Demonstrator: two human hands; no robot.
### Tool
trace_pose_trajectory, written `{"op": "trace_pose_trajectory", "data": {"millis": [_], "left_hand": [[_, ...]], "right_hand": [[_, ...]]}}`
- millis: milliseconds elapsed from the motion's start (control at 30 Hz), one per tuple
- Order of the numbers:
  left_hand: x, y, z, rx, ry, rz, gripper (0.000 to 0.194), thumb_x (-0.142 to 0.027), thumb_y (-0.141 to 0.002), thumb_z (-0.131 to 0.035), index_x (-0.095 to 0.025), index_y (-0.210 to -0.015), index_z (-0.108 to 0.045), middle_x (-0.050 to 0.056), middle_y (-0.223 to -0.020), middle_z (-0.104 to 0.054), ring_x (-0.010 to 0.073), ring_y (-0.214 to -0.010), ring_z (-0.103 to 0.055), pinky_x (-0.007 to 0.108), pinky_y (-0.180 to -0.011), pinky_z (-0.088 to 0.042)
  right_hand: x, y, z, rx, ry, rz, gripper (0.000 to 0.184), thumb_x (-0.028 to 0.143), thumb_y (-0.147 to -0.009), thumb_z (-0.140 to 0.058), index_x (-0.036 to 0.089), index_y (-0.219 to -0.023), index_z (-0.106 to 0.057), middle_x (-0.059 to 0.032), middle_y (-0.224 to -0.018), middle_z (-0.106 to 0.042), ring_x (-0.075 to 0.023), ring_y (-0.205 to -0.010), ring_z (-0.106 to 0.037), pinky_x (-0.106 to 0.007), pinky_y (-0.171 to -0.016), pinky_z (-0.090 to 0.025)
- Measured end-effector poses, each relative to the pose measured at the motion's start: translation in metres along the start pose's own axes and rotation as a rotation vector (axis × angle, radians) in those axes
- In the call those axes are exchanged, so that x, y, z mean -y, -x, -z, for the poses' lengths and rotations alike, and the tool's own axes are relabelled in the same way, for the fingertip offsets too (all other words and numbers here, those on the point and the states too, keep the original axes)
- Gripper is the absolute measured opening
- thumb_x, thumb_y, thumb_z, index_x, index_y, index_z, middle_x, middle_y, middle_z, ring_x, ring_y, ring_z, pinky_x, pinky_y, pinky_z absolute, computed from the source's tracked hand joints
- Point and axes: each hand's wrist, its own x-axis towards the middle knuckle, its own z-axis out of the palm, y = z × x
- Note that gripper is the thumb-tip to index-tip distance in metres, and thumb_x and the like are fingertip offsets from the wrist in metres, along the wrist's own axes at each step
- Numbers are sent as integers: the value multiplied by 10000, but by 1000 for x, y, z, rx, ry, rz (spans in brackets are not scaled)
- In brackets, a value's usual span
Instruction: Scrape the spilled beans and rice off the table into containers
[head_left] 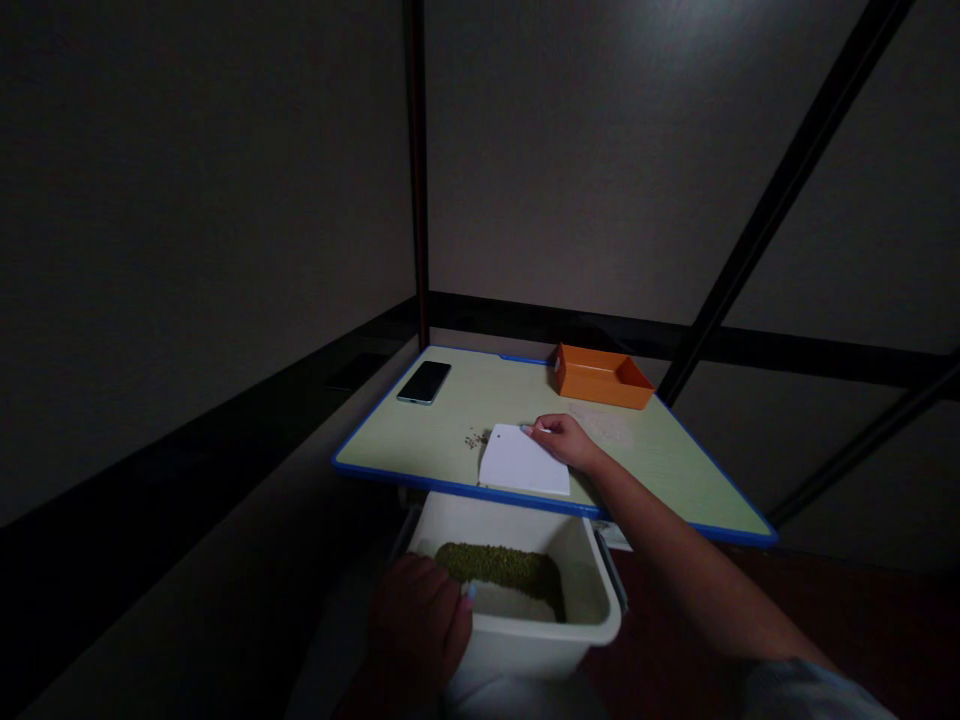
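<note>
My right hand (564,440) pinches the upper right edge of a white plastic scraper (521,464), a flat sheet with a small hole in one corner. It lies close to the tabletop near the front edge. Small dark grains (474,439) are scattered just left of the scraper. Below the table edge stands a white tub (600,570) holding a heap of greenish granules (502,568). My left hand (421,615) is closed over the tub's near left rim, thumb on the inner side.
A pale green table (480,385) with a blue edge stands in the corner between two walls. A dark-screened phone (425,382) lies at its back left. An orange tray (600,380) sits at the back right, with a thin clear plastic-looking patch (604,422) in front of it.
</note>
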Motion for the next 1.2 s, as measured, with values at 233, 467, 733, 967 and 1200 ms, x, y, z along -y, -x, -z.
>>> {"op": "trace_pose_trajectory", "data": {"millis": [233, 467, 733, 967, 1200], "left_hand": [[3, 0, -2, -25, -2, -29, 227, -170, -748, -428, -201, -524, -433, -14, -492, -460, 119, -537, -439, 287, -601, -382], [2, -2, 1, -27, 2, -35, 221, -172, -761, -406, -205, -544, -433, -14, -497, -479, 125, -541, -458, 297, -608, -392], [5, 1, -2, -43, 53, -55, 164, -141, -734, -449, -199, -580, -454, -17, -504, -490, 120, -548, -462, 288, -607, -398], [5, 3, -1, -27, 37, -38, 173, -158, -745, -437, -201, -579, -457, -9, -513, -500, 131, -564, -482, 300, -605, -397], [4, 2, -1, -25, 52, -42, 177, -134, -726, -443, -198, -562, -439, -15, -497, -480, 122, -540, -448, 287, -586, -386]], "right_hand": [[5, -11, -3, 90, 112, 59, 427, 541, -715, -488, 159, -529, -445, 41, -499, -368, -72, -488, -336, -206, -458, -252], [1, -9, -7, 27, 188, 97, 428, 530, -748, -450, 161, -532, -451, 46, -488, -367, -72, -485, -335, -205, -459, -242], [0, -4, -6, 12, 101, 82, 431, 538, -726, -481, 158, -525, -453, 43, -493, -363, -72, -483, -334, -207, -451, -247], [4, -2, -4, 24, 16, 72, 413, 521, -711, -502, 160, -521, -440, 46, -489, -344, -67, -469, -317, -206, -438, -238], [4, -1, -2, -30, -29, 27, 404, 509, -693, -517, 165, -508, -413, 51, -488, -328, -63, -460, -292, -207, -430, -219]]}}
